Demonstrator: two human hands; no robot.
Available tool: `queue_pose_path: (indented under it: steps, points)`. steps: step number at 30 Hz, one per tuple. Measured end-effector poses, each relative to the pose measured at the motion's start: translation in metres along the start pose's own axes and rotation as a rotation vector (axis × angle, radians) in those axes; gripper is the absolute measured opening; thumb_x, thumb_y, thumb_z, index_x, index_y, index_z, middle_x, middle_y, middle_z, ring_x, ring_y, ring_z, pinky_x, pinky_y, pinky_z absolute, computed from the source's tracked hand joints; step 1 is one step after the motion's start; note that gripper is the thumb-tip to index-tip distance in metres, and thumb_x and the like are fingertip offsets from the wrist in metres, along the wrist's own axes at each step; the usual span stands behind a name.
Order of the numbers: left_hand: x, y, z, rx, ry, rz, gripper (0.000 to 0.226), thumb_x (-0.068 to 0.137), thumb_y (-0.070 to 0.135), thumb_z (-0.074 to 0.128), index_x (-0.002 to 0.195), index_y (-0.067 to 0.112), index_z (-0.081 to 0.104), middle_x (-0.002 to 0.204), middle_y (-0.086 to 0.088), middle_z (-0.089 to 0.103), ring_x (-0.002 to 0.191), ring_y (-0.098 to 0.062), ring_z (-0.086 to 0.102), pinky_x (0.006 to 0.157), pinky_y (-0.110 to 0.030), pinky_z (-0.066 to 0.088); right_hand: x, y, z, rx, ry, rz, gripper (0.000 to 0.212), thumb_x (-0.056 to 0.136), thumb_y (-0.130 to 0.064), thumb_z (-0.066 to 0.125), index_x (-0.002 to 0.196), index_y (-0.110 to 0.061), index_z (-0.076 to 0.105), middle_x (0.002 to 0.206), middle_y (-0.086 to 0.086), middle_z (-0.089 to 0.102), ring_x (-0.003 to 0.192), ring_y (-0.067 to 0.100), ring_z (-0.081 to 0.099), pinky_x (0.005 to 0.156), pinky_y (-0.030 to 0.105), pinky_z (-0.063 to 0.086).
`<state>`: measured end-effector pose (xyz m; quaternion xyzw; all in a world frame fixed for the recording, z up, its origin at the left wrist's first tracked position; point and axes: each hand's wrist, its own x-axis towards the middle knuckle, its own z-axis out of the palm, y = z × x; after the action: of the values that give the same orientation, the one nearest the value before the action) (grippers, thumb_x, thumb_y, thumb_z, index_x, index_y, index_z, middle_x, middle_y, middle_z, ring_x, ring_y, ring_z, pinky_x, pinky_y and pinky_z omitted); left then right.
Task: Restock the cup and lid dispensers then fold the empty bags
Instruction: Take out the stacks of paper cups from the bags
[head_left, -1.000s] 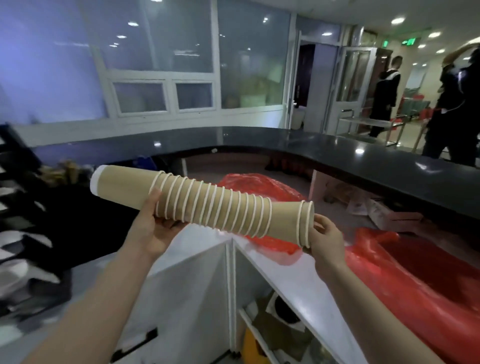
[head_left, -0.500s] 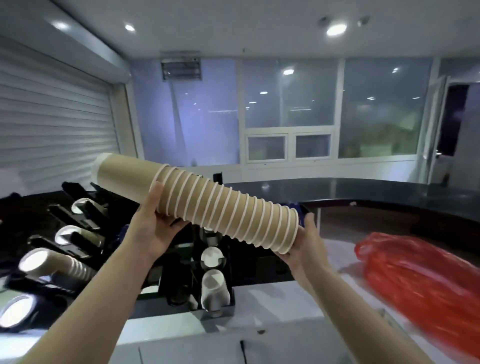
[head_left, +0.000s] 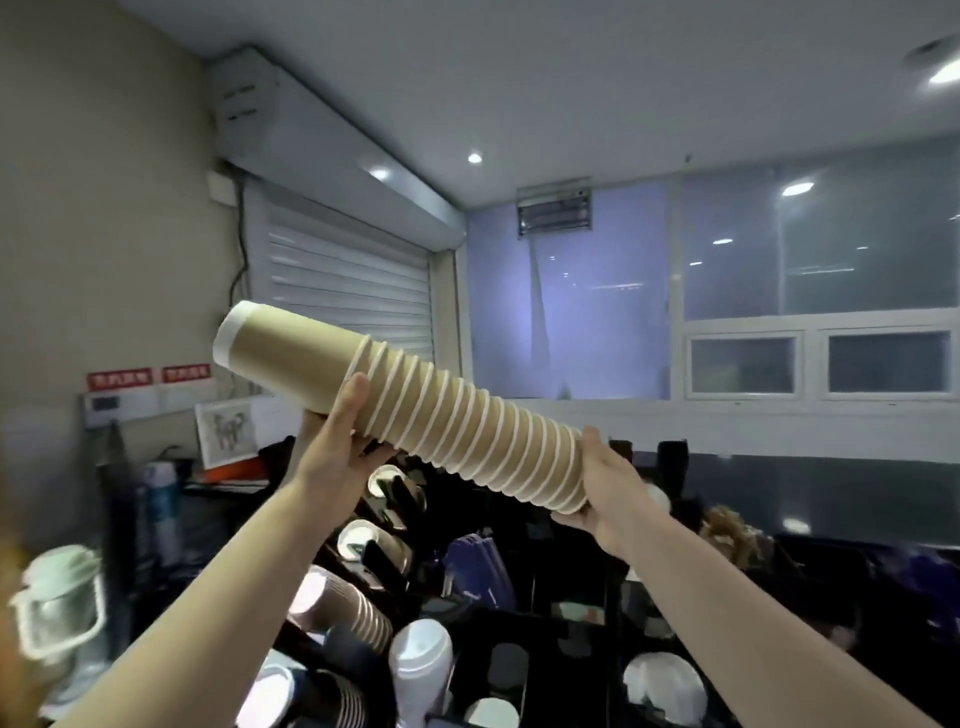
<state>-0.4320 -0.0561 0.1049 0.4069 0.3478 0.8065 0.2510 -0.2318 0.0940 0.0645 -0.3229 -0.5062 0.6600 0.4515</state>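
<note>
I hold a long stack of tan paper cups (head_left: 415, 410) with white rims, tilted with its closed end up to the left. My left hand (head_left: 337, 441) grips it from below near the upper end. My right hand (head_left: 608, 493) cups the open lower end. Below the stack stands a black cup and lid dispenser rack (head_left: 498, 623) with slanted tubes; some hold brown cups (head_left: 353, 613) and white cups (head_left: 421, 670), and white lids (head_left: 665, 680) show in the right slots.
A clear jug with a white lid (head_left: 57, 608) stands at the lower left. A rolled shutter (head_left: 348, 291) and a beige wall are behind the rack. A dark counter (head_left: 831, 493) runs to the right under the windows.
My view has swung left and up, from the red bags and counter to the dispenser rack. The cup stack stays in both hands and now sits above the rack.
</note>
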Motion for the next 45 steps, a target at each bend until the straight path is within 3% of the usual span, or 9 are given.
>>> queue_pose_path:
  steps: [8, 11, 16, 23, 26, 31, 35, 42, 45]
  points:
    - [0.094, 0.016, -0.047, 0.178, 0.162, 0.137, 0.015, 0.082, 0.04, 0.066, 0.095, 0.04, 0.059, 0.102, 0.011, 0.066, 0.101, -0.013, 0.06, 0.093, -0.051, 0.048, 0.11, 0.004, 0.105, -0.151, -0.072, 0.095, 0.035, 0.101, -0.038, 0.034, 0.113, -0.013, 0.056, 0.114, 0.011, 0.061, 0.095, 0.032, 0.061, 0.056, 0.041, 0.056]
    - [0.111, 0.022, -0.076, 0.275, 0.197, 0.201, 0.063, 0.066, 0.045, 0.078, 0.122, 0.032, 0.052, 0.114, 0.009, 0.065, 0.108, -0.016, 0.061, 0.079, -0.044, 0.055, 0.133, 0.016, 0.141, -0.186, -0.109, 0.184, 0.028, 0.098, -0.018, 0.041, 0.108, -0.005, 0.063, 0.102, 0.014, 0.067, 0.088, 0.033, 0.063, 0.051, 0.04, 0.057]
    - [0.15, 0.034, -0.129, 0.362, 0.229, 0.233, 0.042, 0.078, 0.03, 0.074, 0.113, 0.03, 0.052, 0.115, 0.006, 0.064, 0.106, -0.015, 0.062, 0.067, -0.035, 0.056, 0.157, 0.032, 0.197, -0.415, -0.162, 0.155, 0.028, 0.089, -0.003, 0.045, 0.107, 0.005, 0.065, 0.086, 0.017, 0.067, 0.073, 0.028, 0.063, 0.06, 0.035, 0.058]
    - [0.202, 0.029, -0.18, 0.445, 0.063, 0.221, 0.061, 0.064, 0.035, 0.083, 0.116, 0.023, 0.053, 0.111, 0.0, 0.066, 0.1, -0.018, 0.066, 0.072, -0.038, 0.058, 0.174, 0.058, 0.246, -0.534, -0.11, 0.124, 0.026, 0.085, -0.012, 0.052, 0.111, -0.009, 0.053, 0.087, 0.008, 0.05, 0.074, 0.023, 0.046, 0.063, 0.027, 0.042]
    - [0.215, 0.013, -0.194, 0.482, -0.019, 0.226, 0.068, 0.059, 0.034, 0.081, 0.119, 0.017, 0.053, 0.108, -0.003, 0.068, 0.1, -0.022, 0.066, 0.082, -0.045, 0.056, 0.185, 0.077, 0.256, -0.528, -0.091, 0.158, 0.032, 0.084, -0.011, 0.053, 0.116, -0.01, 0.052, 0.093, 0.005, 0.059, 0.075, 0.02, 0.055, 0.063, 0.026, 0.041]
    - [0.229, -0.014, -0.204, 0.533, -0.144, 0.219, 0.072, 0.062, 0.027, 0.083, 0.124, 0.024, 0.047, 0.11, 0.005, 0.065, 0.102, -0.013, 0.063, 0.081, -0.034, 0.055, 0.194, 0.105, 0.259, -0.583, 0.101, 0.117, 0.016, 0.077, -0.004, 0.053, 0.092, -0.002, 0.057, 0.076, 0.011, 0.053, 0.066, 0.022, 0.047, 0.058, 0.026, 0.033]
    - [0.233, -0.025, -0.209, 0.537, -0.258, 0.234, 0.078, 0.064, 0.023, 0.084, 0.129, 0.024, 0.042, 0.112, 0.011, 0.061, 0.096, 0.007, 0.058, 0.074, -0.01, 0.048, 0.198, 0.111, 0.258, -0.62, 0.154, 0.14, 0.008, 0.084, 0.003, 0.047, 0.089, -0.002, 0.049, 0.071, 0.009, 0.046, 0.062, 0.02, 0.037, 0.053, 0.026, 0.028]
    - [0.25, -0.029, -0.202, 0.593, -0.34, 0.234, 0.087, 0.051, 0.042, 0.083, 0.127, 0.031, 0.042, 0.113, 0.015, 0.062, 0.104, -0.003, 0.059, 0.089, -0.034, 0.051, 0.196, 0.113, 0.257, -0.571, 0.164, 0.194, 0.021, 0.081, -0.006, 0.051, 0.102, -0.011, 0.053, 0.08, 0.008, 0.061, 0.071, 0.022, 0.052, 0.073, 0.037, 0.04]
    - [0.25, -0.04, -0.197, 0.653, -0.422, 0.201, 0.087, 0.047, 0.051, 0.084, 0.122, 0.047, 0.04, 0.108, 0.025, 0.063, 0.099, 0.005, 0.06, 0.081, -0.027, 0.05, 0.197, 0.11, 0.264, -0.596, 0.163, 0.202, 0.014, 0.081, -0.004, 0.047, 0.07, -0.009, 0.054, 0.077, 0.01, 0.056, 0.067, 0.024, 0.05, 0.074, 0.038, 0.04]
